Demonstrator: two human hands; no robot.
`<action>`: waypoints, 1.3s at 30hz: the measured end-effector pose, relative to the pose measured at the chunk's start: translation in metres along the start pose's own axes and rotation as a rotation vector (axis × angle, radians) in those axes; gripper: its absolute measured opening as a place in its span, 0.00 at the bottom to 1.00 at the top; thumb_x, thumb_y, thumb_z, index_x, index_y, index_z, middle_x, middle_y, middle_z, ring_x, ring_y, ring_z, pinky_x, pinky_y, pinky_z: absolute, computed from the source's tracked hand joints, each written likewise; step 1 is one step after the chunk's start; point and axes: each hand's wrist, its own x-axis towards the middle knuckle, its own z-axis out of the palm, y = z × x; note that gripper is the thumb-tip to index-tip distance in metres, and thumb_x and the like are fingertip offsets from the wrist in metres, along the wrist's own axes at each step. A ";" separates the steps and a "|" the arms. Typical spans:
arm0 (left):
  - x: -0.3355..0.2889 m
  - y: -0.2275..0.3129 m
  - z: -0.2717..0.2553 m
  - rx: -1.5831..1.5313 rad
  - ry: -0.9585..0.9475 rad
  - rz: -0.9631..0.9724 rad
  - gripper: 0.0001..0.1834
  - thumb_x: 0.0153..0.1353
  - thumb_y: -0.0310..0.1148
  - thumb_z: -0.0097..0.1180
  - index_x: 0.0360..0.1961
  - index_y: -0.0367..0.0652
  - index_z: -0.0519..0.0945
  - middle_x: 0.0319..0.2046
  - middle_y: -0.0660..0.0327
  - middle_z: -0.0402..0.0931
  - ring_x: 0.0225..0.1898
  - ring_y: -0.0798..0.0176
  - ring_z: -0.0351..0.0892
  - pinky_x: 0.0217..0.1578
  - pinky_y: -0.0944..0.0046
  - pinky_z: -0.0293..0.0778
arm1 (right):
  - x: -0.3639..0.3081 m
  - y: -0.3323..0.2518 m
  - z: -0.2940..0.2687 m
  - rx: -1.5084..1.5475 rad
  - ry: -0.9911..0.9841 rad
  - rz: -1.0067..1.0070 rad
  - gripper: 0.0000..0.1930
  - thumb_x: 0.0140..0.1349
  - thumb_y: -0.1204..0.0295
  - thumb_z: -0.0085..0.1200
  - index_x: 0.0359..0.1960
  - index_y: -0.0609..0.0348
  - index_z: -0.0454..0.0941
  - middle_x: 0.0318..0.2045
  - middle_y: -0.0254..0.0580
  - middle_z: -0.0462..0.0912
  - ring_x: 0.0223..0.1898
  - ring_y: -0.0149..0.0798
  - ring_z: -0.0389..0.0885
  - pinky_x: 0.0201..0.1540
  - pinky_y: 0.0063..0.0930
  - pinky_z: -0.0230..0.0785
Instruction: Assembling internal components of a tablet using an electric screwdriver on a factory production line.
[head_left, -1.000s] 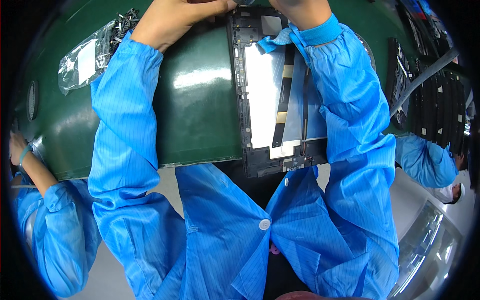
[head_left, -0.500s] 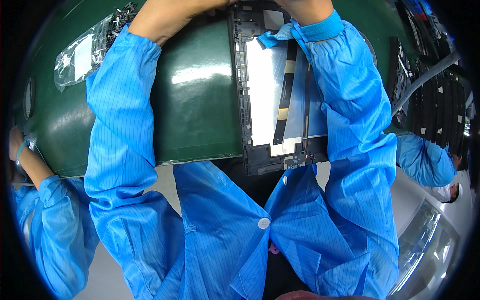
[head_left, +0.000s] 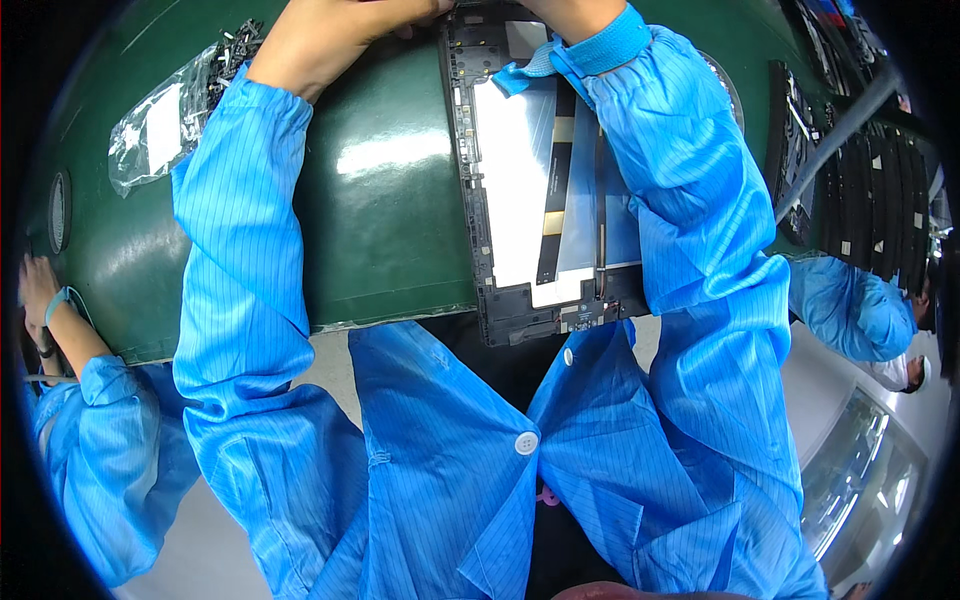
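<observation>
An opened tablet-like device [head_left: 510, 190] lies at the right of centre, its lower end jutting past the table's front edge. It has a black frame, a shiny silver plate and a dark ribbon cable [head_left: 553, 210] running lengthwise. My left hand [head_left: 330, 40] reaches to the device's far left corner, fingers drawn together; whatever they may hold is past the picture's upper edge. Over the device's far end is my right hand [head_left: 575, 15], its fingers cut off by that same edge. A blue wrist strap [head_left: 610, 45] circles my right wrist, its loose end hanging over the device.
On the green table [head_left: 380, 250], a clear plastic bag [head_left: 155, 135] lies at the far left, beside a heap of small black parts [head_left: 235, 55]. A co-worker's hand [head_left: 40, 290] rests by the left edge. Rows of dark strip-like panels [head_left: 870, 200] stand at the right, behind a grey tube [head_left: 840, 140].
The device has shifted a little to the left and away from me. My right hand and sleeve have moved left with it. My left hand shows slightly lower. The co-worker's hand has moved slightly.
</observation>
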 end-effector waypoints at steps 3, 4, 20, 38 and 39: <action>-0.003 -0.002 -0.003 0.033 0.021 -0.011 0.05 0.60 0.23 0.62 0.33 0.31 0.86 0.30 0.60 0.82 0.30 0.70 0.78 0.33 0.70 0.74 | -0.002 0.001 0.003 0.039 0.017 0.036 0.13 0.63 0.74 0.55 0.21 0.67 0.77 0.12 0.36 0.75 0.10 0.28 0.73 0.13 0.23 0.62; -0.004 -0.003 -0.003 0.050 0.034 -0.016 0.05 0.60 0.23 0.62 0.34 0.31 0.86 0.31 0.60 0.83 0.31 0.70 0.78 0.34 0.70 0.74 | -0.003 0.001 0.003 0.035 0.018 0.044 0.12 0.63 0.75 0.55 0.21 0.67 0.77 0.12 0.36 0.76 0.11 0.28 0.73 0.13 0.23 0.62; -0.154 0.059 0.117 0.768 0.429 -0.182 0.30 0.55 0.47 0.73 0.41 0.32 0.72 0.25 0.49 0.75 0.27 0.48 0.78 0.28 0.52 0.74 | -0.001 -0.014 -0.001 0.052 -0.058 0.207 0.10 0.67 0.68 0.61 0.30 0.59 0.78 0.14 0.31 0.75 0.12 0.25 0.71 0.14 0.22 0.60; -0.153 0.063 0.040 0.174 0.647 -0.165 0.14 0.71 0.35 0.57 0.47 0.32 0.79 0.38 0.61 0.81 0.39 0.70 0.77 0.41 0.66 0.74 | -0.015 -0.083 -0.159 -0.147 0.379 -0.004 0.04 0.63 0.78 0.59 0.37 0.66 0.80 0.17 0.35 0.76 0.16 0.27 0.72 0.20 0.23 0.65; -0.136 0.074 0.003 0.130 0.642 -0.102 0.14 0.72 0.36 0.56 0.43 0.34 0.80 0.33 0.65 0.79 0.36 0.74 0.72 0.37 0.70 0.70 | -0.016 -0.084 -0.162 -0.154 0.393 -0.007 0.04 0.63 0.78 0.59 0.37 0.66 0.80 0.17 0.35 0.76 0.16 0.27 0.72 0.20 0.23 0.65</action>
